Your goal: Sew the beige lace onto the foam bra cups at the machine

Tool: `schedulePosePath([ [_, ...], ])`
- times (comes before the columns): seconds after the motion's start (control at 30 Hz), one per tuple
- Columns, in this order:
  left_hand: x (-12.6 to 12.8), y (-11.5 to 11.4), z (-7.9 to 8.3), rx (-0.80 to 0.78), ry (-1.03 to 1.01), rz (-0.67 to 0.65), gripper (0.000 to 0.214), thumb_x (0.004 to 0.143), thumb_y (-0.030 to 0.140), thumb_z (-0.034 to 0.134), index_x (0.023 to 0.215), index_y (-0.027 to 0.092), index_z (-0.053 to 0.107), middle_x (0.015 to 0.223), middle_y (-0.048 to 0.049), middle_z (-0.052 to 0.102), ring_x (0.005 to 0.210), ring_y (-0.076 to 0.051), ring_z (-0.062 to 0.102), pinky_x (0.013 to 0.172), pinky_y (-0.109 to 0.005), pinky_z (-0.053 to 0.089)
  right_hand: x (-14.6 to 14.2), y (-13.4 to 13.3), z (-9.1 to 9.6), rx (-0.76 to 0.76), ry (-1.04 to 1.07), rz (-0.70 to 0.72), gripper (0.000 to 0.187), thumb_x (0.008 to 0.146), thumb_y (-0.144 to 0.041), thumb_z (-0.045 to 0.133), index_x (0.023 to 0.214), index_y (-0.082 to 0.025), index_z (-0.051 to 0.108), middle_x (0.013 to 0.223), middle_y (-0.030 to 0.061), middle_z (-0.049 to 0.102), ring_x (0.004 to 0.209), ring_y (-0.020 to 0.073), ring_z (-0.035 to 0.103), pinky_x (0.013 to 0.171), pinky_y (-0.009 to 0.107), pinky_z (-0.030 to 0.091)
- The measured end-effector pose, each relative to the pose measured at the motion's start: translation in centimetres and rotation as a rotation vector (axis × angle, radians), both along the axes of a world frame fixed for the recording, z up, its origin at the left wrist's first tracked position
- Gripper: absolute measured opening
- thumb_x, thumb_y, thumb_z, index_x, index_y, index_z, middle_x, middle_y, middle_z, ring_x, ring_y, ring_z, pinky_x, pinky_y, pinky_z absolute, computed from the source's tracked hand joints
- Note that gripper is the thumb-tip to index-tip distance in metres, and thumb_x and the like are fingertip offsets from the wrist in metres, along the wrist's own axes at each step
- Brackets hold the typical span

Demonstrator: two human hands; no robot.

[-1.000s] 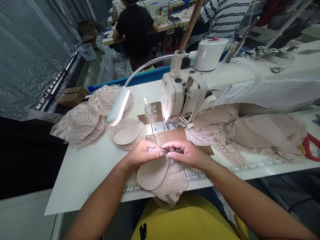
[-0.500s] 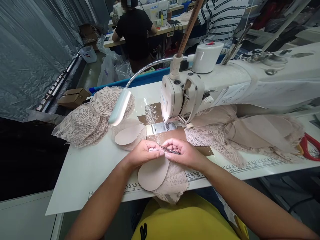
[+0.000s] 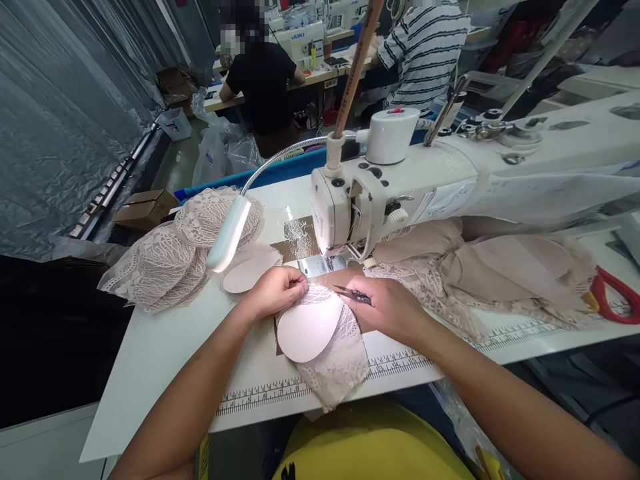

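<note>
With left hand (image 3: 276, 293), pinching lace (image 3: 349, 357) at its top edge; with right hand (image 3: 393, 303), gripping snips (image 3: 362, 298), pointed left at that same edge. Have lace on bench (image 3: 150, 360), in front of machine (image 3: 330, 213), topped by pad (image 3: 310, 333) (and poking just past the front, across ruler (image 3: 257, 398)). Can see lamp (image 3: 229, 235) up-left.

One head-worn view from above, forward and down, close over the hands (image 3: 275, 291) (image 3: 390, 310) and white table (image 3: 150, 353)
</note>
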State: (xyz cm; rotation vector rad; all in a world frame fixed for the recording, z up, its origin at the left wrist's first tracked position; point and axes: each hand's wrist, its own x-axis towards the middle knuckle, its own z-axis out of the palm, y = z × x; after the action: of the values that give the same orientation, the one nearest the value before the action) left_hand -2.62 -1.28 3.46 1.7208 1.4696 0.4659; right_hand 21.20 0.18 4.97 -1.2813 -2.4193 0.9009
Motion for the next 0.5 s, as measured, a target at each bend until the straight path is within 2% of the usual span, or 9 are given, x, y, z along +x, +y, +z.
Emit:
schedulePosePath([
  [0.1, 0.5, 1.8, 0.0, 0.09, 0.092, -0.09, 0.023, 0.082, 0.031, 0.051, 0.077, 0.014, 0.065, 0.07, -0.0014, 0.06, 0.061, -0.013, 0.051, 0.055, -0.021, 0.036, 0.5, 1.0, 0.3, 0.092, -0.08, 0.138, 0.032, 0.088, -0.035, 0.045, 0.06, -0.019, 0.049, 0.059, -0.0001, 0.051, 0.056, 0.0133, 0.043, 0.051, 0.025, 0.022],
  [0.2, 1.0, 3.7, -0.1, 0.169, 0.168, -0.158, 0.022, 0.082, 0.027, 0.05, 0.078, 0.014, 0.067, 0.072, -0.0028, 0.063, 0.064, -0.014, 0.054, 0.057, -0.022, 0.039, 0.4, 2.0, -0.2, 0.105, -0.102, 0.25, 0.02, 0.088, -0.026, 0.044, 0.081, -0.02, 0.062, 0.077, 0.0024, 0.06, 0.066, 0.0147, 0.051, 0.053, 0.024, 0.026],
  [0.27, 1.3, 4.4, 0.2, 0.202, 0.201, -0.171, 0.02, 0.081, 0.025, 0.05, 0.081, 0.014, 0.068, 0.079, -0.0046, 0.065, 0.071, -0.017, 0.056, 0.062, -0.024, 0.041, 0.3, 2.5, -1.0, 0.101, -0.156, 0.261, 0.022, 0.086, -0.023, 0.047, 0.099, -0.022, 0.065, 0.084, 0.0035, 0.063, 0.068, 0.0154, 0.054, 0.053, 0.023, 0.028],
  [0.37, 1.6, 3.8, 0.9, 0.323, 0.31, -0.143, 0.022, 0.083, 0.021, 0.048, 0.093, 0.015, 0.067, 0.093, -0.009, 0.064, 0.087, -0.022, 0.057, 0.074, -0.03, 0.045, 0.2, 2.8, -2.2, 0.112, -0.217, 0.207, 0.03, 0.084, -0.021, 0.049, 0.109, -0.025, 0.065, 0.086, 0.0038, 0.066, 0.068, 0.0165, 0.057, 0.054, 0.024, 0.03],
  [0.5, 3.0, 0.8, 1.3, 0.419, 0.392, -0.152, 0.027, 0.09, 0.021, 0.04, 0.098, 0.014, 0.065, 0.1, -0.0116, 0.064, 0.09, -0.021, 0.059, 0.079, -0.033, 0.049, 0.2, 2.7, -3.0, 0.109, -0.23, 0.188, 0.032, 0.085, -0.024, 0.048, 0.114, -0.027, 0.063, 0.089, 0.0033, 0.069, 0.067, 0.0177, 0.06, 0.054, 0.024, 0.033],
])
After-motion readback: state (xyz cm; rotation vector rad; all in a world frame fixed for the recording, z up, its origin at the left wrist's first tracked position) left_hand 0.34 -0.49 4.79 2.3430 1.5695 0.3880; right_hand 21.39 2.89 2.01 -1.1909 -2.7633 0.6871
